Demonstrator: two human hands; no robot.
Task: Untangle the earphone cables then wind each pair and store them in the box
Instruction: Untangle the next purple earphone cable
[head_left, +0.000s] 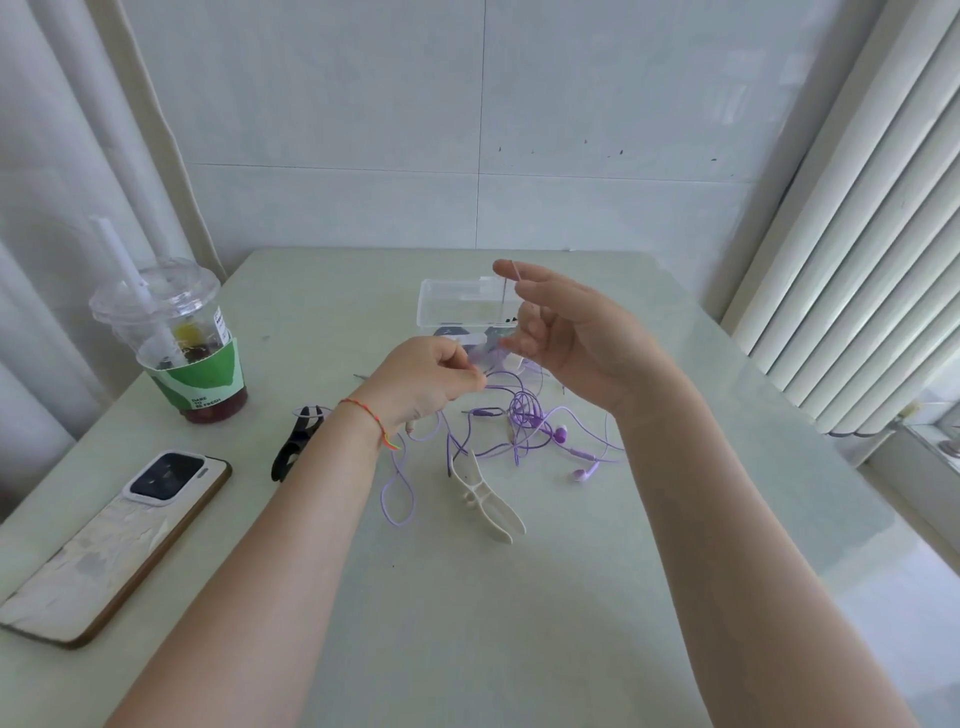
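Observation:
A tangle of purple earphone cables (524, 421) lies on the pale table (467, 597), with earbuds (584, 473) at its right. My left hand (431, 376) pinches a strand just above the tangle. My right hand (561, 327) is raised over the heap, a thin cable hooked over its index finger and thumb and hanging down. The clear plastic box (452, 304) stands behind my hands, partly hidden by the right one, with dark items inside.
A white cable winder (485, 499) lies in front of the tangle and a black one (296, 441) to its left. A phone (114, 540) lies face down at the left edge. A lidded drink cup with straw (182, 343) stands at back left.

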